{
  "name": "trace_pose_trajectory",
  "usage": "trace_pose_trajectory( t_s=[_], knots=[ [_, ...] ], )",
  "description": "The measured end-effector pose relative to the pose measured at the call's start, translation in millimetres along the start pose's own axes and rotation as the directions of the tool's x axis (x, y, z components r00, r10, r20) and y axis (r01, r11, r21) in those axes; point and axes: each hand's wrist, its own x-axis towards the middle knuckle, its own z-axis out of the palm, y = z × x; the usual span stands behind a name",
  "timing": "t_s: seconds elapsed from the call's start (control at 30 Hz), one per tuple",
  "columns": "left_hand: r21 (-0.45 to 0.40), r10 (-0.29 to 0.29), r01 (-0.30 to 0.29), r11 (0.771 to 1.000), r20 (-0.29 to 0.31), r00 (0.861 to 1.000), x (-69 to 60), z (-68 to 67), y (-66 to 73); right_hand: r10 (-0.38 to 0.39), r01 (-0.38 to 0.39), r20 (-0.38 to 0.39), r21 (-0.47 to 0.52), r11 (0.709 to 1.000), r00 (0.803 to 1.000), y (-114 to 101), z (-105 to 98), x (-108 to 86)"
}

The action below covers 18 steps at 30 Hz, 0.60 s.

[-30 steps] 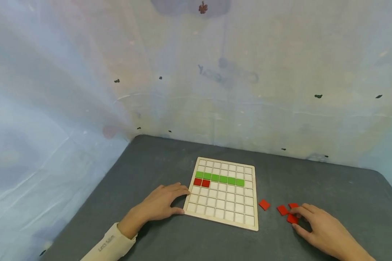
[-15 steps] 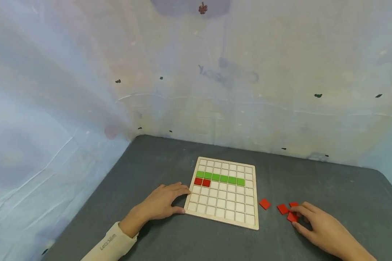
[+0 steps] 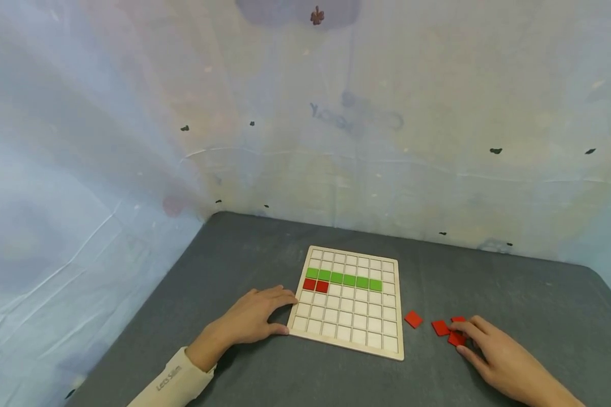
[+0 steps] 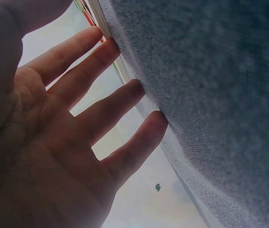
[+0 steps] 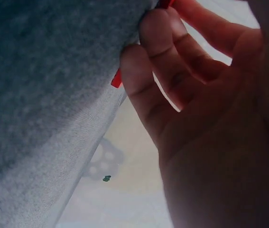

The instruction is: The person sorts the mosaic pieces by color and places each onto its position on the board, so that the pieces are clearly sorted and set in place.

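Note:
A pale wooden board (image 3: 346,349) with a grid of white squares lies on the dark table. A row of several green square tiles (image 3: 337,278) crosses it, with two red tiles (image 3: 316,286) below at the row's left end. My left hand (image 3: 254,316) touches the board's left edge with thumb and fingertips, fingers spread. Several loose red square tiles (image 3: 440,328) lie right of the board. Over these rests my right hand (image 3: 504,356), fingers loosely bent, with a red tile (image 3: 456,338) between thumb and fingertips. Fingers partly cover a farther red tile (image 5: 116,79).
One red tile (image 3: 413,319) lies apart, close to the board's right edge. The dark cloth-like table top (image 3: 509,282) spreads around the board. Pale hanging sheets (image 3: 366,186) enclose the table's back and left sides.
The head view shifts very slightly. Both hands, the board and the tiles keep their places.

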Motion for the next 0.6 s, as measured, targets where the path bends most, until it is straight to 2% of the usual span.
trace_pose_trajectory(
  t_s=[0.27, 0.4, 0.6],
  knots=[
    [0.005, -0.008, 0.008, 1.000, 0.002, 1.000, 0.1, -0.4, 1.2, -0.103, 0.103, -0.066, 0.001, 0.995, 0.992, 6.1, -0.3, 2.6],
    [0.008, -0.007, 0.007, 1.000, 0.001, 1.000, 0.4, -1.1, 2.0, -0.078, 0.079, -0.083, 0.007, 0.997, 0.994, 6.2, -1.6, 3.3],
    [0.004, -0.013, 0.013, 1.000, 0.012, 1.000, 0.5, -1.6, 0.7, -0.073, 0.077, -0.171, 0.017, 0.997, 0.982, 4.4, -3.9, 4.2]
  ],
)
